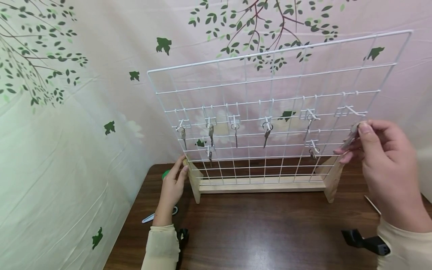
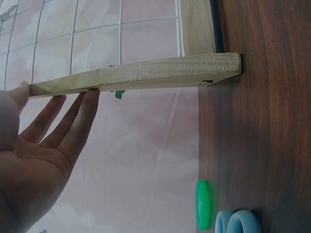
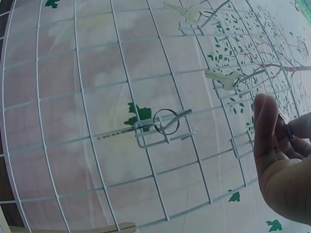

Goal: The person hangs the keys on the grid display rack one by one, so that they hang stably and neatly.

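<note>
In the head view, a white wire grid panel (image 1: 246, 78) stands in a wooden stand (image 1: 263, 187). My left hand (image 1: 173, 183) holds the stand's left end piece (image 2: 146, 70), thumb on one side and fingertips against the other. Right of the grid my right hand (image 1: 388, 153) pinches a silvery key (image 1: 351, 138), mostly covered by the fingers in the right wrist view. A bare white hook (image 1: 351, 110) is just above and left of that hand. Several keys on rings hang from other hooks, among them one key (image 1: 267, 135) near the middle.
On the table (image 1: 249, 228) at left lie scissors (image 1: 148, 218) with light blue handles and a green round object (image 1: 165, 174). A thin white stick (image 1: 372, 204) lies at right. Behind the grid hangs a leaf-patterned cloth (image 1: 111, 90).
</note>
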The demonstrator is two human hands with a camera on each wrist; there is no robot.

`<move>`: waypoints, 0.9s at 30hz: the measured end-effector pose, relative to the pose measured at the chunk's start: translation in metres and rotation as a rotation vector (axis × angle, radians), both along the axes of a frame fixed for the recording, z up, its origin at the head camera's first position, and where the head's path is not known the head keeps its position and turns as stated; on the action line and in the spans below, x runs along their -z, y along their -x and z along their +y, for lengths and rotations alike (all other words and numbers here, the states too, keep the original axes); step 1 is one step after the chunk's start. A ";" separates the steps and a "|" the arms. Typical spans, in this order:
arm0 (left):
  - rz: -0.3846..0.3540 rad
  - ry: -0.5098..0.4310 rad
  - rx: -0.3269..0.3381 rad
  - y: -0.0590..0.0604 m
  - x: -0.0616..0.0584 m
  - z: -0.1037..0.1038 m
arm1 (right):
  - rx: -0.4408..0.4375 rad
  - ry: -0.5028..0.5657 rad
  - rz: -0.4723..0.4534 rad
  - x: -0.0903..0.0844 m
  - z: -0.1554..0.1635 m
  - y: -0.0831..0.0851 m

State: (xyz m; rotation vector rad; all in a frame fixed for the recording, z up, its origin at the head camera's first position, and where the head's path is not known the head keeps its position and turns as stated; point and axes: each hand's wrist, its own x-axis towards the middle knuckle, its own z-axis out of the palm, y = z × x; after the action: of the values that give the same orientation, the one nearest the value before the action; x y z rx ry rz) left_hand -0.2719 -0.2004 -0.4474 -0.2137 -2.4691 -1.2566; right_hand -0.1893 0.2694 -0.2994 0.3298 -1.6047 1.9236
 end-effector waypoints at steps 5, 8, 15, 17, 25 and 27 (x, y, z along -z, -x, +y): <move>0.014 0.002 -0.004 0.002 -0.002 -0.002 | 0.015 -0.002 -0.014 -0.002 0.001 0.007; 0.018 0.003 -0.005 0.003 -0.003 -0.003 | 0.005 -0.002 -0.026 -0.001 0.003 0.012; 0.028 0.011 -0.009 0.005 -0.004 -0.007 | -0.008 -0.015 -0.067 0.001 0.005 0.021; 0.023 0.017 -0.019 0.002 -0.002 -0.008 | -0.001 -0.061 -0.097 0.002 0.005 0.023; 0.019 0.025 0.007 -0.005 0.003 -0.004 | -0.081 -0.075 -0.171 0.012 0.016 0.029; 0.024 0.021 0.007 -0.003 0.002 -0.004 | -0.084 -0.070 -0.164 0.013 0.017 0.032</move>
State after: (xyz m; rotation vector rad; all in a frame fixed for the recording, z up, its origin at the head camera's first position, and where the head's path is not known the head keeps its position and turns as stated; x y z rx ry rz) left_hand -0.2687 -0.2040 -0.4491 -0.2419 -2.4638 -1.2242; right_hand -0.2213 0.2865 -0.3119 0.2779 -1.7938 2.0047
